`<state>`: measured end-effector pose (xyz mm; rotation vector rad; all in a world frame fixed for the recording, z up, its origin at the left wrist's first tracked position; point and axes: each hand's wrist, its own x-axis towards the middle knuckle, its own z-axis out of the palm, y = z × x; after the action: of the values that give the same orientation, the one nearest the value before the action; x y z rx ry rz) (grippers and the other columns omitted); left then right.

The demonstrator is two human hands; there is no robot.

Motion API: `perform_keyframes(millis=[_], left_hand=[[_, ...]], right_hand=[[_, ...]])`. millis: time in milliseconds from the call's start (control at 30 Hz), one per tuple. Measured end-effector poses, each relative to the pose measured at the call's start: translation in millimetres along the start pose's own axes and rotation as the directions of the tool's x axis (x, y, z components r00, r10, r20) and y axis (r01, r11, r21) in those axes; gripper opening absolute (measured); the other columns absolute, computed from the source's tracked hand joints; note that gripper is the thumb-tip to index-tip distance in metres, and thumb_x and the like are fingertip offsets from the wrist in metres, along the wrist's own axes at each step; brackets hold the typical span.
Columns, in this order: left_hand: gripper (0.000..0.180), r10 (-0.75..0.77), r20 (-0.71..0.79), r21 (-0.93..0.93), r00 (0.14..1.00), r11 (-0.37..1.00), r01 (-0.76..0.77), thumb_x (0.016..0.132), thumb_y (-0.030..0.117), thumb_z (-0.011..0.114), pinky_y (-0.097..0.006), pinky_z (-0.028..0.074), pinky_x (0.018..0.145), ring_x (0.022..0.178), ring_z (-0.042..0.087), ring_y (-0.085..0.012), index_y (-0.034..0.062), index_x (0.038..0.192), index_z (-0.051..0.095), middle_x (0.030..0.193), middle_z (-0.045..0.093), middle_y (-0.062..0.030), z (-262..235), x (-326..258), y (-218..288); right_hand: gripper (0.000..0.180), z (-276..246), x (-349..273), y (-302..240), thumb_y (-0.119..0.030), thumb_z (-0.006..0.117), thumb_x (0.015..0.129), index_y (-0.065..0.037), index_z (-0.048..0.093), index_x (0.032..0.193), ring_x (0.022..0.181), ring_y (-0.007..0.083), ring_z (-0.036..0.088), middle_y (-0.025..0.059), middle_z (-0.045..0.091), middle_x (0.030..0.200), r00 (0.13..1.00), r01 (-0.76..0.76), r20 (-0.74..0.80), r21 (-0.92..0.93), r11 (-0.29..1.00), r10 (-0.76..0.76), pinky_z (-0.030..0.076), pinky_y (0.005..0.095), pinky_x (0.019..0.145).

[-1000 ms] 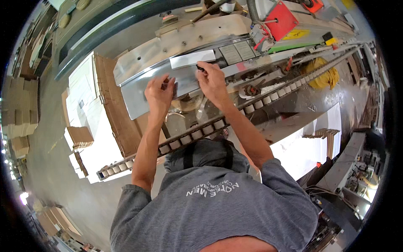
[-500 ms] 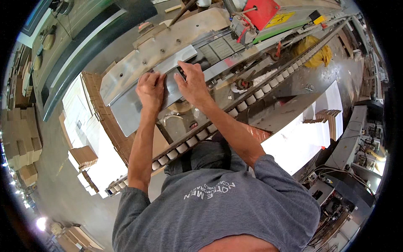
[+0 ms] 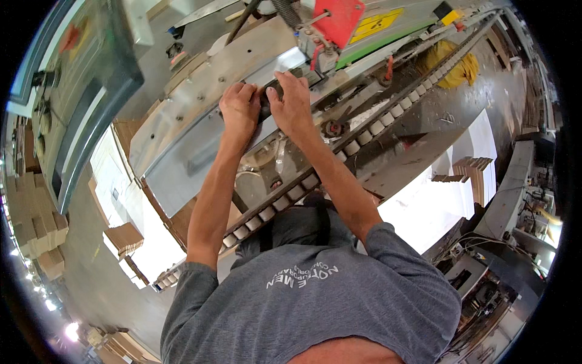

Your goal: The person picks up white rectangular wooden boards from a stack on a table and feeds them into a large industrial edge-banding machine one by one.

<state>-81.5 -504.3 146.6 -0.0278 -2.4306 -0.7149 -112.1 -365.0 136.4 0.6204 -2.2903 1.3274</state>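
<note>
My left hand is closed at the near edge of a long metal machine bed, its fingers curled over something dark that I cannot make out. Close beside it, my right hand has its index finger stretched forward and its thumb apart, touching the dark part between the two hands. A bright metal strip shows just beyond my fingertips. To the left, a wide, smooth metal plate slopes down from the bed. Behind the hands lies a clear panel with bolts along it. My fingers hide the contact points.
A roller rail runs diagonally between my body and the bed. A red bracket stands beyond my right hand. White sheets and cardboard stacks lie at left, more white sheets at right. A dark-edged panel fills the upper left.
Both hands have moved right along the bed, and the bright strip now reaches close to the red bracket. The slatted part there is mostly covered. The whole view has shifted.
</note>
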Motion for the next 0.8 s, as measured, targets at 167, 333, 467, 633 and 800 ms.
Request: perform_keyframes(millis=[167,333,467,633,800], left_hand=[[0.011,0.001,0.094,0.016,0.996,1.0,-0.003,0.082,0.012,0.073,-0.043,0.052,0.069,0.076,0.066,-0.0346,0.0025,0.087,0.07,0.079,0.066,-0.0154,33.8,22.4,11.4],[0.014,-0.054,0.176,-0.076,0.983,0.995,0.068,0.084,0.012,0.07,-0.041,0.052,0.074,0.08,0.068,-0.0321,0.0003,0.093,0.071,0.088,0.07,-0.0192,65.4,49.1,19.3],[0.031,-0.313,0.232,-0.193,0.921,0.913,0.359,0.09,0.024,0.07,-0.042,0.053,0.08,0.088,0.069,-0.0314,-0.0015,0.108,0.07,0.103,0.072,-0.018,48.2,22.3,9.0],[0.012,0.151,0.206,-0.486,0.967,0.873,-0.033,0.088,-0.001,0.07,-0.028,0.052,0.063,0.07,0.065,-0.0176,-0.002,0.1,0.072,0.085,0.07,-0.0117,-23.5,-54.6,118.3],[0.015,0.327,0.579,-0.716,0.747,0.643,0.273,0.084,0.0,0.07,-0.028,0.051,0.063,0.072,0.065,-0.0178,-0.0006,0.098,0.072,0.086,0.07,-0.0121,-15.9,-141.1,222.2]], right_hand=[[0.038,-29.1,15.8,10.6,-0.01,0.063,0.087,0.005,0.057,0.121,0.102,0.044,0.053,0.024,0.061,0.116,0.996,-0.012,0.088,-0.057,0.998,0.017,0.041,0.051,0.094],[0.034,-70.1,-16.7,-11.3,-0.011,0.063,0.091,0.001,0.06,0.123,0.102,0.0408,0.057,0.0206,0.063,0.12,0.991,-0.088,0.102,0.041,0.995,0.083,0.046,0.048,0.091],[0.03,-120.9,-85.2,-12.2,-0.006,0.063,0.094,-0.001,0.062,0.122,0.088,0.0312,0.063,0.0154,0.067,0.107,0.971,-0.23,0.079,0.07,0.971,0.225,0.05,0.041,0.081],[0.024,-209.5,-195.0,-7.9,-0.003,0.06,0.095,-0.003,0.068,0.117,0.092,0.0162,0.064,0.01,0.068,0.106,0.745,-0.662,0.101,0.224,0.715,0.659,0.051,0.031,0.078],[0.027,-286.5,-322.5,-19.0,-0.007,0.058,0.094,-0.005,0.07,0.119,0.086,0.0155,0.066,0.0102,0.073,0.11,0.506,-0.797,-0.168,0.285,0.533,0.846,0.055,0.0314,0.071]])
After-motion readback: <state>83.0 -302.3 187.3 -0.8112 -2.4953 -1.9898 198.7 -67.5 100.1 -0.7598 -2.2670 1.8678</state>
